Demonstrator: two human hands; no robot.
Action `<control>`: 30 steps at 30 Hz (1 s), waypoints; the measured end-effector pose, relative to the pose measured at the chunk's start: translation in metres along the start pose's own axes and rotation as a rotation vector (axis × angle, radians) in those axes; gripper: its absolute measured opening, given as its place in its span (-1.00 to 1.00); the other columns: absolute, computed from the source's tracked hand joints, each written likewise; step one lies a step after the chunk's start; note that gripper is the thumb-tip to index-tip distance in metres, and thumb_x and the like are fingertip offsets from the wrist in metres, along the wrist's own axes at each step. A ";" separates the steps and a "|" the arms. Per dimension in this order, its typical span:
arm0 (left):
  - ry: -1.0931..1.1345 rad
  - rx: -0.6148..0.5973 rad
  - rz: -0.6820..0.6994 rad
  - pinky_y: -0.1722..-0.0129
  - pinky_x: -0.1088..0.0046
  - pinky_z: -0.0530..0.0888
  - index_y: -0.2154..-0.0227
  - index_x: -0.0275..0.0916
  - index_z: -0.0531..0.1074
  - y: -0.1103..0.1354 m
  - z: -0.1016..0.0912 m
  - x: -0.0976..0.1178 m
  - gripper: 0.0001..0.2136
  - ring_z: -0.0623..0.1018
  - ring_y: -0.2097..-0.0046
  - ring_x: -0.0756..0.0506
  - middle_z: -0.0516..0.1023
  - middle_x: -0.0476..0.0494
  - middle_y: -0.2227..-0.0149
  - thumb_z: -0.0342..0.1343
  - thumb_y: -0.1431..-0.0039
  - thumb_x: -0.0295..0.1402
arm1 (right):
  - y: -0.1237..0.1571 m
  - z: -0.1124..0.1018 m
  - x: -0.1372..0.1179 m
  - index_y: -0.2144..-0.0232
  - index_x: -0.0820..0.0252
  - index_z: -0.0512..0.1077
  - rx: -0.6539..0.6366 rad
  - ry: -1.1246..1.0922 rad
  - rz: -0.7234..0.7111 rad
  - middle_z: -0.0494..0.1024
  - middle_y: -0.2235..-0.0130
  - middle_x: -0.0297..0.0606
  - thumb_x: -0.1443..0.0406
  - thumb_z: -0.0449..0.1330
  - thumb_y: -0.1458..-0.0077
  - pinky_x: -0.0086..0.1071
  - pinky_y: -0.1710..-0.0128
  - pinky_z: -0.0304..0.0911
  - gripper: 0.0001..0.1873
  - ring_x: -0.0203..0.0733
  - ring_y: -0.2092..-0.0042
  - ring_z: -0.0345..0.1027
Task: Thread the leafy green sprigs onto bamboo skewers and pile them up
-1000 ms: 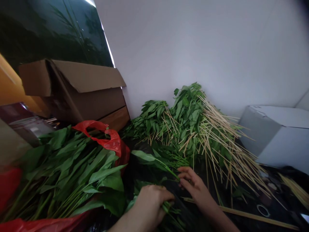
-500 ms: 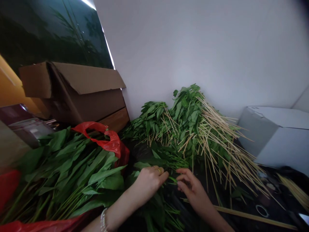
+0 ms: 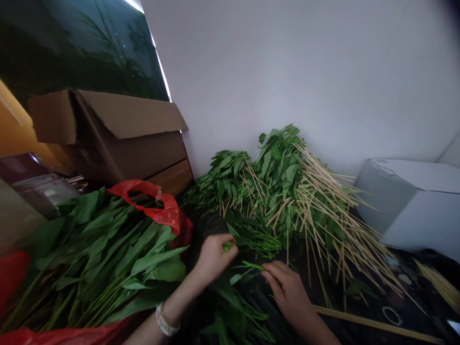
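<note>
My left hand (image 3: 212,256) is closed in a pinch on a small green stem piece (image 3: 227,247), just in front of a low heap of loose greens (image 3: 257,239). My right hand (image 3: 287,286) lies to its right, its fingers curled on a leafy green sprig (image 3: 247,267) that points left over the dark tabletop. More loose leaves (image 3: 230,316) lie under my left wrist. Behind both hands stands a big pile of greens threaded on bamboo skewers (image 3: 305,196).
A red plastic bag (image 3: 158,206) full of long-leafed greens (image 3: 104,258) fills the left. Cardboard boxes (image 3: 118,134) stand behind it against the wall. A white box (image 3: 413,201) sits at the right, with bare skewers (image 3: 373,323) and a small ring (image 3: 390,314) on the dark table (image 3: 424,311).
My left hand has moved up and back from the leaves near me and now pinches a stem piece. My right hand has shifted slightly nearer, holding a sprig.
</note>
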State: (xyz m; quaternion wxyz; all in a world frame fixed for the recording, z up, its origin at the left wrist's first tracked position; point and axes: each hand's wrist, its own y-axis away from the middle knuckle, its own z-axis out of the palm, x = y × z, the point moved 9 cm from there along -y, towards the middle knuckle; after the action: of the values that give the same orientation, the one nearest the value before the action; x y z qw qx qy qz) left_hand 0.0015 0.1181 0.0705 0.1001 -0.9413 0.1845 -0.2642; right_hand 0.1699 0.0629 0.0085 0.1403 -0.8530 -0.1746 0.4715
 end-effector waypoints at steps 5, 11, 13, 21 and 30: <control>0.101 0.176 0.018 0.23 0.45 0.35 0.49 -0.25 0.41 -0.012 -0.036 -0.008 -0.78 0.43 0.28 -0.05 0.43 -0.05 0.40 -0.08 -0.19 -0.39 | 0.001 0.000 0.006 0.24 0.09 0.51 0.005 -0.023 -0.005 0.56 0.27 -0.22 0.24 0.03 -0.26 -0.30 0.17 0.28 -0.75 -0.12 0.19 0.42; 0.184 -0.121 0.161 0.30 0.50 0.35 0.32 -0.25 0.39 0.000 -0.002 0.021 -0.74 0.41 0.35 -0.01 0.44 -0.02 0.39 -0.19 -0.35 -0.36 | 0.003 0.003 -0.002 0.10 0.06 0.49 0.006 0.041 -0.105 0.54 0.24 -0.22 0.29 0.01 -0.28 -0.22 0.13 0.27 -0.72 -0.10 0.17 0.39; 0.192 -0.255 0.221 0.22 0.51 0.37 0.19 -0.24 0.42 0.007 0.013 0.031 -0.79 0.48 0.25 -0.02 0.52 -0.04 0.28 -0.09 -0.34 -0.29 | 0.004 0.002 -0.004 0.09 0.06 0.48 0.016 0.078 -0.132 0.54 0.25 -0.21 0.30 0.00 -0.28 -0.21 0.15 0.28 -0.72 -0.09 0.18 0.38; -0.135 -0.414 0.411 0.29 0.54 0.34 0.20 -0.17 0.48 0.020 0.034 0.048 -0.86 0.52 0.26 -0.05 0.52 -0.04 0.31 0.05 -0.25 -0.39 | 0.007 0.008 -0.005 0.03 0.13 0.42 0.033 0.234 -0.226 0.55 0.22 -0.20 0.33 -0.03 -0.30 -0.20 0.15 0.27 -0.71 -0.08 0.19 0.39; 0.015 -0.187 0.260 0.34 0.52 0.32 0.47 -0.23 0.48 0.002 0.031 0.034 -0.88 0.47 0.36 -0.05 0.49 -0.03 0.44 0.05 0.00 -0.52 | 0.007 0.006 -0.011 0.33 0.12 0.37 0.076 0.303 -0.198 0.53 0.34 -0.25 0.31 -0.11 -0.32 -0.26 0.26 0.23 -0.72 -0.10 0.29 0.40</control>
State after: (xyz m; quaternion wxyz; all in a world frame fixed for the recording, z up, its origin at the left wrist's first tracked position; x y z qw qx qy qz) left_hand 0.0438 0.1056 0.0596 0.0438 -0.9128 0.3292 -0.2378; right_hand 0.1606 0.0523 0.0110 0.2428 -0.8870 -0.2167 0.3277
